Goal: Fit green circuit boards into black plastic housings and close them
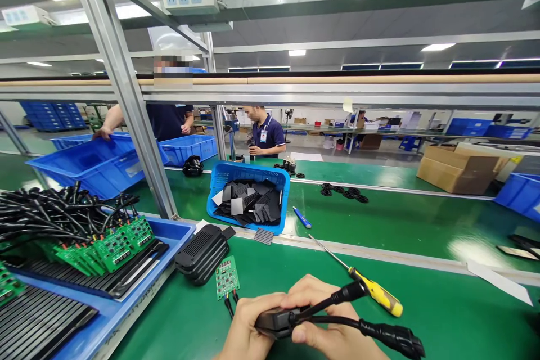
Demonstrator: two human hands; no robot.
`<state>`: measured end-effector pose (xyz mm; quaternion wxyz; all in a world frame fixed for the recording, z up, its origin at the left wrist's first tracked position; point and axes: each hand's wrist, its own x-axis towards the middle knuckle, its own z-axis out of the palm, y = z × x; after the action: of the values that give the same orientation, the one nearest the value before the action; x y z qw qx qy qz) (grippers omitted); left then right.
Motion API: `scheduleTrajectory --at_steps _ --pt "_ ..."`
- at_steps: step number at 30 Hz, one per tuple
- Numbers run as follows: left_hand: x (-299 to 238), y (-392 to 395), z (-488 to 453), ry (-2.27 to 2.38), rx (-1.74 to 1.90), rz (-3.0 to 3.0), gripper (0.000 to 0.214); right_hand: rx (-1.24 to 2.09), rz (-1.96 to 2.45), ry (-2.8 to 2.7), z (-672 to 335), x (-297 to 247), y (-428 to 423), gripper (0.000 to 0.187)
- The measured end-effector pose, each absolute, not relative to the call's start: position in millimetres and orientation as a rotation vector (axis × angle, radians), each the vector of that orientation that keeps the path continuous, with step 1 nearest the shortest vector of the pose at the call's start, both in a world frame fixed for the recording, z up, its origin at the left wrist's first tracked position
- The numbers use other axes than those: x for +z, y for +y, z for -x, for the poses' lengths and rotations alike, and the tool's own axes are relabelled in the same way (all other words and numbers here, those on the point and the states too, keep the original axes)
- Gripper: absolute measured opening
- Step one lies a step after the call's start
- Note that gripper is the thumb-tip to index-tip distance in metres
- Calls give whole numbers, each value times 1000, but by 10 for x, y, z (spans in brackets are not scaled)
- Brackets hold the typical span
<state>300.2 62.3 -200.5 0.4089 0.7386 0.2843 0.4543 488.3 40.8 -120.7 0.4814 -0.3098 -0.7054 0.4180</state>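
Between both hands, low in the head view, I hold a black plastic case [274,322] with two short black cables [337,320] coming out of its near end and hanging to the right. My left hand [248,323] wraps its left side. My right hand [323,315] grips the right side, its thumb below the cables. Just beyond my left hand lies a green circuit board [228,278] with wire leads. Behind that board is a stack of black case shells [203,253]. A yellow-handled screwdriver [377,289] rests to the right of my right hand.
At left, a blue tray [162,270] holds several boards with black cables. A blue basket [215,191] of dark pads stands ahead, near a blue cutter knife [302,217]. A metal post [126,87] rises at left. Two people work across the bench, one handling a blue bin [101,166].
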Motion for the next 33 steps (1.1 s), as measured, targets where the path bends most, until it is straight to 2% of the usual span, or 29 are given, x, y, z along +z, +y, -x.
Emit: scheduleTrajectory --at_steps 3,7,10,15,22,26,30,33 --pt "-1970 619 -2996 830 1041 -1750 26 964 743 -1814 -4942 -1169 422 27" --pt "-1887 624 -3006 803 982 -1766 10 823 832 -1943 -5011 -1380 395 28" --pt "-1900 648 -3016 735 1056 -1802 15 834 950 -1958 -5015 -1470 371 33" --pt "-1947 653 -3012 626 1098 -1875 30 844 730 -1927 -4937 -1262 422 27" --pt "-1995 612 -3035 729 1131 -1894 32 838 793 -1806 -4929 -1383 486 22" --pt "-1896 615 -3035 784 1001 -1809 22 889 759 -1916 -4936 -1364 505 26" --pt "-1796 632 -3035 563 1116 -1837 35 502 720 -2086 -4884 -1400 485 17" --pt "-1799 678 -3019 437 1235 -1956 42 236 639 -2067 -4844 -1487 498 30"
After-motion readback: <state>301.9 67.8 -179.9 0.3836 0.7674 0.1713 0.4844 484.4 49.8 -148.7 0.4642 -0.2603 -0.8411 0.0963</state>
